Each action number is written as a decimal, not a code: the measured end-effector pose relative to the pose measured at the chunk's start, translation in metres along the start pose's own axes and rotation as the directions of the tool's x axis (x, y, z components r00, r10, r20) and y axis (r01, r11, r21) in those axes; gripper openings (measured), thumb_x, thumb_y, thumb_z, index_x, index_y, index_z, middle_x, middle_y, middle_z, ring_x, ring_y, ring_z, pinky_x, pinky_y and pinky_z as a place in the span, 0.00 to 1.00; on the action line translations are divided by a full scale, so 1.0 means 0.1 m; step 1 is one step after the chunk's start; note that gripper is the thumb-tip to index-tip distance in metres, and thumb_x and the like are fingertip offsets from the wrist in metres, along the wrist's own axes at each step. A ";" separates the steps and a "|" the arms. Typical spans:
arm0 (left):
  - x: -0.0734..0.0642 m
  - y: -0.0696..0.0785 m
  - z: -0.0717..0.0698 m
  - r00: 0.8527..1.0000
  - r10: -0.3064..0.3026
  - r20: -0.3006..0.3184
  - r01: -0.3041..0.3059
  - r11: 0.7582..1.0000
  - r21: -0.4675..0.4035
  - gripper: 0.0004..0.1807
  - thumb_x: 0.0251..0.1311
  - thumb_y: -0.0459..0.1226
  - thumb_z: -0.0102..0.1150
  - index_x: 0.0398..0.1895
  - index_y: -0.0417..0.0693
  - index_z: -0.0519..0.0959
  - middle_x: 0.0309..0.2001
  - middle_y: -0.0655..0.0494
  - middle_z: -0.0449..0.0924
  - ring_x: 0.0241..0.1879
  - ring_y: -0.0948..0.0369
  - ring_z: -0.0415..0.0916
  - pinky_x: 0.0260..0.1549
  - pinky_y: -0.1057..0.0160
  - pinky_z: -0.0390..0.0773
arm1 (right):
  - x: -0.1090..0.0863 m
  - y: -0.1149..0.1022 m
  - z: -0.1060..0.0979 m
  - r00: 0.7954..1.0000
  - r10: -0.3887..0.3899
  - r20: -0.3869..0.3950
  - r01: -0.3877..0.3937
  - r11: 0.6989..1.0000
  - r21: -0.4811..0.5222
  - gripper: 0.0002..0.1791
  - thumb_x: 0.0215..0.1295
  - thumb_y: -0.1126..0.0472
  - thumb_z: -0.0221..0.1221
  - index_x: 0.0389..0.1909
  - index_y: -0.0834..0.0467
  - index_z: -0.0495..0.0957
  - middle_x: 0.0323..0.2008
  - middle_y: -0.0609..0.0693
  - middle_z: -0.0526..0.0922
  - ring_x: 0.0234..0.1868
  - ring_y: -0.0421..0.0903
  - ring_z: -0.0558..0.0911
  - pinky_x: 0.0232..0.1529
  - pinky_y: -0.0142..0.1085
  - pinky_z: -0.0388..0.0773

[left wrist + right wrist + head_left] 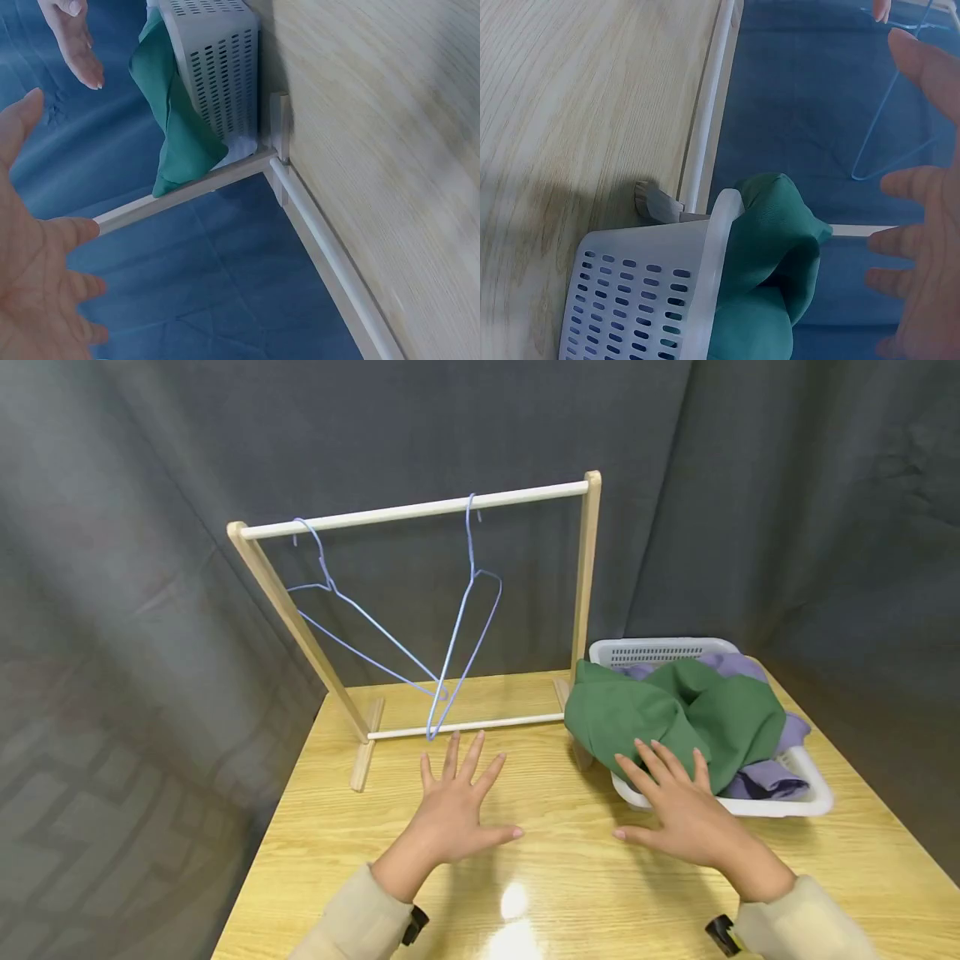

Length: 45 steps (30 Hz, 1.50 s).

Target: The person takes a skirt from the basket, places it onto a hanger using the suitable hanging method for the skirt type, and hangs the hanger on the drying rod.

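My left hand is held over the table with its fingers spread, holding nothing, in front of the rack's lower bar. Fingers spread too, my right hand hovers at the near left side of a white plastic basket and overlaps the green cloth in the head view. That cloth lies heaped on top and hangs over the basket's left rim. Under it, purple cloth shows at the right and back. Both palms appear empty in the wrist views, where the basket's slotted wall also shows.
A wooden rack with white bars stands at the back of the table. Two blue hangers, a left one and a middle one, hang from its top bar. Dark curtains surround the table's back and sides.
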<state>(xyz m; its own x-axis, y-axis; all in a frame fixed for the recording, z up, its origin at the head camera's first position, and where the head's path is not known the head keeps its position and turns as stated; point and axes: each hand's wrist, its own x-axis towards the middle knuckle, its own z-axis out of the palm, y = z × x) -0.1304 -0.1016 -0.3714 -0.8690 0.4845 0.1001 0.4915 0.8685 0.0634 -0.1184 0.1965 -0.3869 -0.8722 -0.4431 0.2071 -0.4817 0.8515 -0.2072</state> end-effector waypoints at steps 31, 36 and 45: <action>0.17 0.07 0.11 0.999 0.027 0.030 -0.026 0.998 -0.058 0.49 0.39 0.72 0.38 0.65 0.59 0.49 0.66 0.51 0.29 0.62 0.46 0.22 0.47 0.32 0.36 | -0.07 0.13 -0.05 0.997 0.077 0.030 -0.078 0.997 0.030 0.47 0.45 0.32 0.52 0.61 0.60 0.58 0.60 0.65 0.52 0.60 0.63 0.48 0.48 0.66 0.29; 0.22 0.10 0.15 0.999 0.032 0.042 -0.029 0.997 -0.067 0.49 0.40 0.71 0.40 0.66 0.59 0.48 0.66 0.51 0.29 0.61 0.46 0.22 0.47 0.32 0.35 | -0.10 0.15 -0.02 0.995 0.087 0.041 -0.089 0.995 0.038 0.47 0.46 0.34 0.53 0.61 0.61 0.57 0.60 0.65 0.52 0.59 0.64 0.49 0.48 0.66 0.29; 0.28 0.13 0.15 0.998 0.032 0.049 -0.029 0.998 -0.062 0.49 0.40 0.71 0.39 0.65 0.59 0.50 0.66 0.51 0.30 0.62 0.45 0.24 0.48 0.33 0.34 | -0.11 0.19 -0.03 0.994 0.103 0.037 -0.104 0.994 0.045 0.45 0.47 0.36 0.54 0.60 0.62 0.58 0.60 0.66 0.52 0.59 0.64 0.49 0.49 0.65 0.29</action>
<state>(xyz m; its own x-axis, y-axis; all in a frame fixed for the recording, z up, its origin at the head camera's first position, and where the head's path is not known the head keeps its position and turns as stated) -0.1487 -0.0750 -0.3831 -0.8543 0.5170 0.0531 0.5194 0.8459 0.1214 -0.1176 0.2181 -0.3901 -0.9196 -0.3635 0.1491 -0.3916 0.8794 -0.2709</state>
